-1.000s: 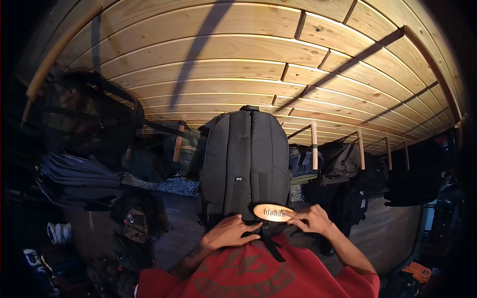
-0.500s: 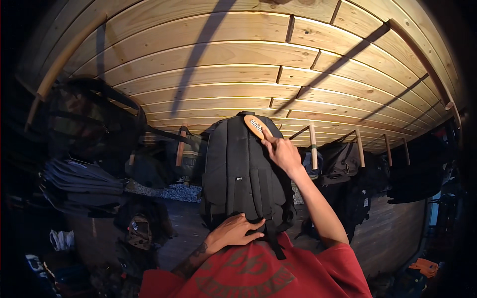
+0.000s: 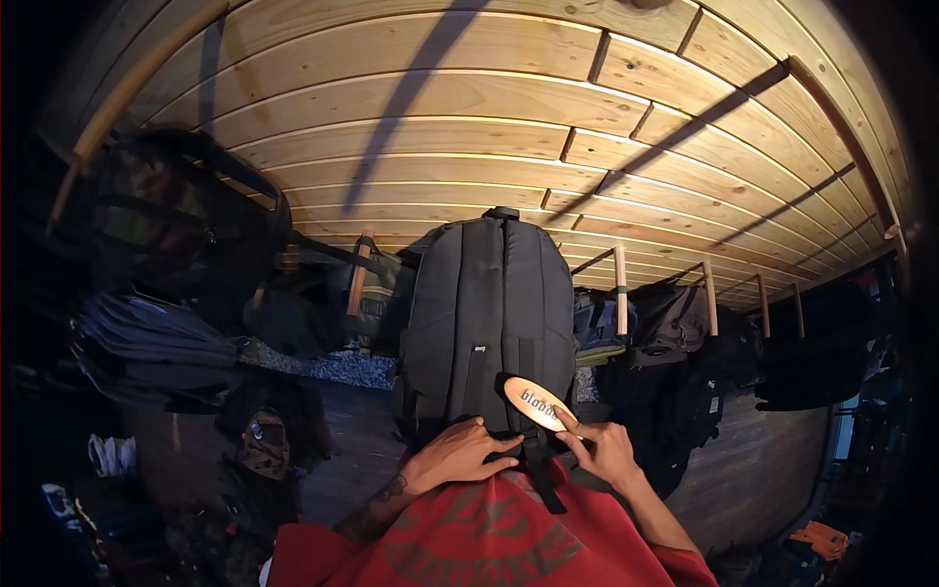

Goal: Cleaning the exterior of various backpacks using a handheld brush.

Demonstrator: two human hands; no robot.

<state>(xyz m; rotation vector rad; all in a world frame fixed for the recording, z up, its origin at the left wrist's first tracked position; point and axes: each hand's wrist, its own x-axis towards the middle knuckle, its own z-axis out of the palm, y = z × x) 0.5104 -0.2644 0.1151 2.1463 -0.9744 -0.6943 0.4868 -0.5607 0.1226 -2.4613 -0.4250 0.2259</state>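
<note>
A black backpack (image 3: 489, 293) stands upright in front of me, its straps and padded panel facing me. In my right hand (image 3: 604, 452) is a brush (image 3: 533, 401) with an oval wooden back; the fingers close around its near end. The brush lies over the lower right part of the backpack, and its bristles are hidden beneath the wood. My left hand (image 3: 458, 454) rests against the bottom of the backpack, fingers stretched out and the index finger touching near the strap buckle (image 3: 533, 440).
Behind the backpack rises a plank wall (image 3: 469, 147) with wooden hanging bars (image 3: 620, 293). More bags hang at both sides, among them a camouflage bag (image 3: 181, 210) and a dark grey one (image 3: 670, 318). Dark folded cloths (image 3: 147, 338) lie at the left.
My right hand has drawn the brush down from the top of the backpack to its lower right. My left hand keeps its place. The view has shifted slightly.
</note>
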